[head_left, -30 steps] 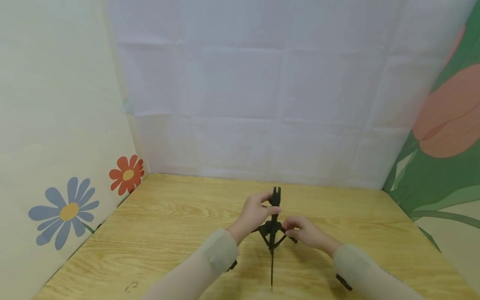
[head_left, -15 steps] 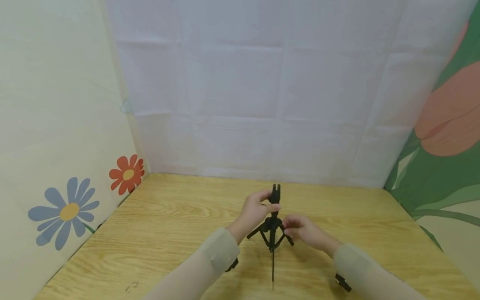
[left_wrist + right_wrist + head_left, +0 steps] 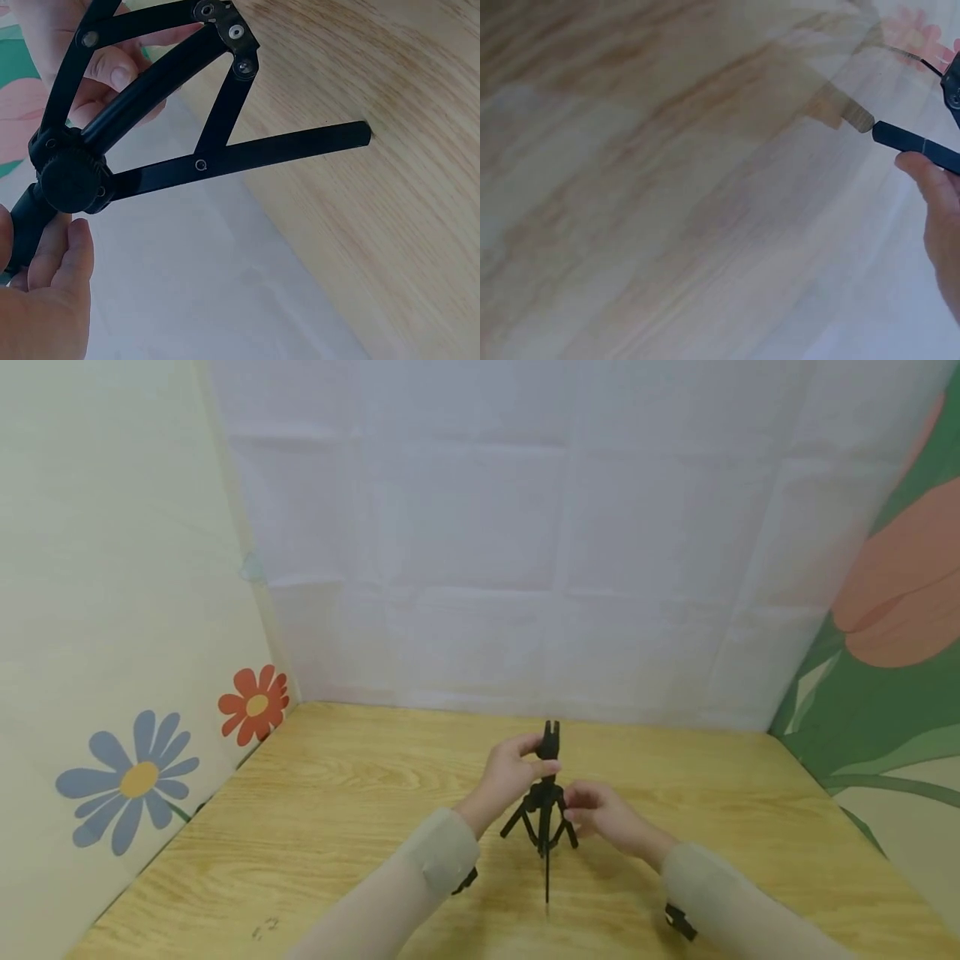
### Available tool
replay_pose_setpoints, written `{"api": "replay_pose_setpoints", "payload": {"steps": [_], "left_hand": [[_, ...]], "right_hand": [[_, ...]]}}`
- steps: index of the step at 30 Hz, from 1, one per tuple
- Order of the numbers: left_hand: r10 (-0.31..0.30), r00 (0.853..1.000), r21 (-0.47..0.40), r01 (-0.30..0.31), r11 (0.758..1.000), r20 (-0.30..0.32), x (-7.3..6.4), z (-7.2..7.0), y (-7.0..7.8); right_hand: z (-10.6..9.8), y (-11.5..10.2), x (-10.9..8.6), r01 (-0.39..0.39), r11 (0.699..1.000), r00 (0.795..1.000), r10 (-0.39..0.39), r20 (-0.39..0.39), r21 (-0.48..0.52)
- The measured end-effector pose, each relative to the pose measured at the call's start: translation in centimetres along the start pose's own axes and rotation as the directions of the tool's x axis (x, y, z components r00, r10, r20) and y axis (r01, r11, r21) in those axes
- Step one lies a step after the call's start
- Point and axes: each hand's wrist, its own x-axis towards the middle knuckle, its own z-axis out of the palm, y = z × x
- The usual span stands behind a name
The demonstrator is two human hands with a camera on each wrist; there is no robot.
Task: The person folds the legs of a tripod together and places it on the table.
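Note:
A small black tripod (image 3: 545,810) stands over the table in the middle of the head view, its forked clamp top pointing up and its legs partly spread. Just below that top, my left hand (image 3: 513,774) grips the neck. My right hand (image 3: 606,817) holds the right-hand leg between thumb and fingers. The left wrist view shows the round hub, the hinged braces and one flat leg (image 3: 285,148) close up, with part of the right hand (image 3: 112,71) behind them. In the right wrist view, the thumb (image 3: 922,172) lies against a leg (image 3: 911,141).
The wood-grain table (image 3: 360,793) spreads around the tripod. A white cloth (image 3: 465,568) hangs behind it, and flower-printed sheets (image 3: 135,610) flank both sides. Small black pieces (image 3: 680,922) show beside the sleeves.
The tripod's side legs have swung inward and now stand steeper. My right hand has followed its leg slightly, while my left hand keeps its grip on the neck.

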Motion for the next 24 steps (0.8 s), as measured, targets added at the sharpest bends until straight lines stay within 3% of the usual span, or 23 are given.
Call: {"api": "replay_pose_setpoints", "payload": {"steps": [10,18,24], "left_hand": [[-0.006,1.0,0.004,0.006,1.0,0.002,0.2,-0.4,-0.1],[-0.021,1.0,-0.003,0.021,1.0,-0.001,0.3,-0.6,-0.2],[-0.043,0.999,-0.007,0.043,0.999,-0.012,0.6,-0.6,-0.3]], "right_hand": [[0.8,-0.4,0.4,0.012,1.0,1.0,-0.012,-0.011,-0.015],[1.7,0.0,0.7,-0.006,0.984,1.0,0.01,-0.021,0.178],[1.9,0.1,1.1,-0.028,0.972,0.999,0.035,-0.023,0.232]]}}
